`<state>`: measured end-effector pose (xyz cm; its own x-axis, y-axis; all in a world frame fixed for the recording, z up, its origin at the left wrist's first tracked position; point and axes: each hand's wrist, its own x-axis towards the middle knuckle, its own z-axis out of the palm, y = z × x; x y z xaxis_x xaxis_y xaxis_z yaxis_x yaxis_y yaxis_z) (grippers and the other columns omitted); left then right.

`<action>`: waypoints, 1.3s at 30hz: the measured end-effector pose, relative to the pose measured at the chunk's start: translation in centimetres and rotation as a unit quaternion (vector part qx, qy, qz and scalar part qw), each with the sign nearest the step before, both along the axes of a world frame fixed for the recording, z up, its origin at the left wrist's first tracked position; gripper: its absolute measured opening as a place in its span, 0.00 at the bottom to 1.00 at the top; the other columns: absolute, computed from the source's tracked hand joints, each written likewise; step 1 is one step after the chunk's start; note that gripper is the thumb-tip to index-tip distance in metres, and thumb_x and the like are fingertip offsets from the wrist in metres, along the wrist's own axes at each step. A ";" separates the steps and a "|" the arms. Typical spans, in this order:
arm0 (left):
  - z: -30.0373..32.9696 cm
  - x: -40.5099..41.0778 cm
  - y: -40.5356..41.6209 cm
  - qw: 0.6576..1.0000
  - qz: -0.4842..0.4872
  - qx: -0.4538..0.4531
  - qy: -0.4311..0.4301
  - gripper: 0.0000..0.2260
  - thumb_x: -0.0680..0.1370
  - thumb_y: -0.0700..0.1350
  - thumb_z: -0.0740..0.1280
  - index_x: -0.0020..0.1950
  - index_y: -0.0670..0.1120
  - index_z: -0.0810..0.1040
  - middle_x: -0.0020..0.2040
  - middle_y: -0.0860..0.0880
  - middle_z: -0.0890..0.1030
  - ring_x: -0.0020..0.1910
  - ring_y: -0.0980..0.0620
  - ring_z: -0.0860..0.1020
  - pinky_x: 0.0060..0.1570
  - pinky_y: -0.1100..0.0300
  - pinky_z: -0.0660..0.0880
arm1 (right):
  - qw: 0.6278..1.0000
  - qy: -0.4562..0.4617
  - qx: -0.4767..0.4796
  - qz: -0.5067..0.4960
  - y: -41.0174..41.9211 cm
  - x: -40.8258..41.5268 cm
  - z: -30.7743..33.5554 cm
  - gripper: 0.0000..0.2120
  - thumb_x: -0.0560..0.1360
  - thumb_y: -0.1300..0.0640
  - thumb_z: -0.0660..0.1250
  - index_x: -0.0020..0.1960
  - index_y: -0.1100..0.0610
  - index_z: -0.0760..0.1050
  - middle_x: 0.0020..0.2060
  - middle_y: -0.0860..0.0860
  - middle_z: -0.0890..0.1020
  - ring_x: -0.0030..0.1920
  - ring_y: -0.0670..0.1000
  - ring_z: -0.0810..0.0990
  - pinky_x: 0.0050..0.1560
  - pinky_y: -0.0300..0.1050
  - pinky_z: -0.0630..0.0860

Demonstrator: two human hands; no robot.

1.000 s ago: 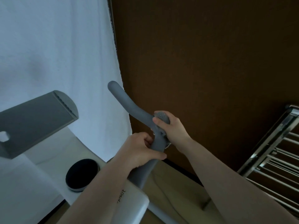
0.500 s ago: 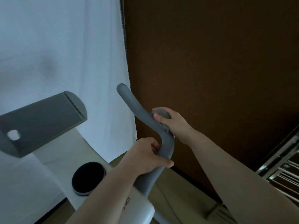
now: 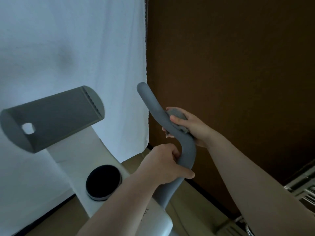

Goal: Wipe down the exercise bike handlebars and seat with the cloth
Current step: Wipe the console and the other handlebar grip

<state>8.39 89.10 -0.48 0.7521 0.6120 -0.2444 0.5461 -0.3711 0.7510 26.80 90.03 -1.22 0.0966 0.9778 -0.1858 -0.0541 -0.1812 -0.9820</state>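
Note:
A grey curved handlebar (image 3: 153, 106) of the exercise bike rises from the white frame (image 3: 158, 218) in the middle of the view. My left hand (image 3: 163, 166) grips the handlebar below its bend. My right hand (image 3: 190, 126) presses a bunched grey cloth (image 3: 177, 114) against the bar just above the bend, fingers wrapped round it. The bar's upper tip is bare. The seat is out of view.
A grey tablet holder (image 3: 51, 116) juts out at the left on a white post. Below it sits a black round knob (image 3: 103, 181). A white curtain (image 3: 68, 48) hangs behind, beside a dark brown wall (image 3: 221, 65). A metal rack (image 3: 305, 191) stands at the lower right.
My right hand with the cloth has slid slightly up the bar from the bend. The left hand keeps its grip. The view has shifted, so the bike sits further right.

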 end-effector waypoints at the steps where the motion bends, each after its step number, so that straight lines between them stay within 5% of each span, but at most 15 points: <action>1: 0.0 0.0 0.0 1.000 -0.002 -0.002 -0.003 0.17 0.65 0.57 0.78 0.45 0.54 0.74 0.39 0.57 0.77 0.38 0.60 0.76 0.33 0.66 0.67 | 0.999 0.034 0.005 0.007 -0.6 0.1 -0.5 0.23 0.77 0.54 0.68 0.70 0.52 0.68 0.56 0.62 0.80 0.54 0.60 0.81 0.54 0.55 0.78; 4: -0.1 0.0 -0.1 1.000 0.000 -0.005 -0.005 0.17 0.65 0.56 0.78 0.44 0.54 0.74 0.38 0.57 0.77 0.37 0.60 0.76 0.33 0.65 0.67 | 0.999 0.042 -0.001 0.031 -0.8 0.7 -0.5 0.22 0.78 0.55 0.66 0.71 0.52 0.67 0.55 0.63 0.80 0.54 0.61 0.80 0.53 0.53 0.79; 7: -0.2 0.1 0.0 1.000 0.006 -0.015 -0.001 0.17 0.64 0.56 0.77 0.45 0.52 0.75 0.37 0.55 0.78 0.36 0.58 0.78 0.33 0.64 0.69 | 0.994 -0.099 -0.007 0.035 2.4 -0.3 1.9 0.22 0.75 0.53 0.70 0.68 0.50 0.71 0.58 0.55 0.81 0.56 0.57 0.81 0.56 0.54 0.79; 11: -0.1 0.0 0.0 1.000 0.001 0.002 -0.005 0.16 0.65 0.55 0.77 0.44 0.51 0.75 0.35 0.56 0.77 0.34 0.59 0.76 0.32 0.65 0.68 | 0.962 -0.257 0.083 -0.040 4.4 -3.1 2.9 0.25 0.74 0.52 0.71 0.69 0.48 0.69 0.62 0.46 0.75 0.60 0.45 0.76 0.56 0.36 0.74; 15: -0.1 0.0 -0.2 1.000 -0.002 0.006 -0.008 0.16 0.65 0.55 0.77 0.43 0.50 0.74 0.34 0.55 0.76 0.33 0.58 0.75 0.33 0.64 0.69 | 0.931 -0.353 0.096 -0.014 3.0 -2.2 1.7 0.29 0.76 0.50 0.70 0.73 0.44 0.61 0.67 0.45 0.70 0.65 0.46 0.71 0.63 0.42 0.71; 20: -0.2 -0.1 -0.1 1.000 0.006 -0.014 -0.004 0.17 0.65 0.56 0.77 0.47 0.52 0.75 0.40 0.56 0.80 0.41 0.57 0.80 0.41 0.61 0.77 | 0.965 -0.242 0.104 -0.002 6.4 -2.7 3.9 0.24 0.76 0.52 0.70 0.70 0.46 0.67 0.63 0.45 0.74 0.61 0.43 0.74 0.50 0.31 0.75; 25: -0.1 -0.2 -0.1 1.000 0.006 -0.006 -0.008 0.18 0.65 0.56 0.77 0.46 0.52 0.74 0.40 0.55 0.79 0.40 0.57 0.79 0.41 0.60 0.77 | 0.971 -0.178 0.155 -0.036 7.7 -3.1 2.9 0.23 0.75 0.54 0.71 0.68 0.47 0.69 0.62 0.46 0.75 0.61 0.45 0.75 0.55 0.36 0.77; 31: -0.2 -0.2 -0.1 1.000 0.015 -0.020 -0.005 0.20 0.63 0.56 0.77 0.49 0.53 0.75 0.44 0.55 0.80 0.43 0.56 0.80 0.45 0.57 0.79 | 0.968 -0.212 0.131 -0.005 8.5 -2.7 4.2 0.24 0.75 0.53 0.71 0.68 0.48 0.69 0.60 0.47 0.75 0.60 0.44 0.76 0.58 0.39 0.77; 39: -0.2 -0.2 -0.1 0.999 0.022 -0.023 -0.002 0.20 0.63 0.57 0.78 0.48 0.53 0.75 0.44 0.56 0.80 0.43 0.56 0.80 0.45 0.56 0.79 | 0.894 -0.373 0.246 -0.028 11.0 -5.1 5.2 0.22 0.73 0.58 0.73 0.65 0.51 0.72 0.62 0.48 0.74 0.61 0.45 0.74 0.64 0.40 0.73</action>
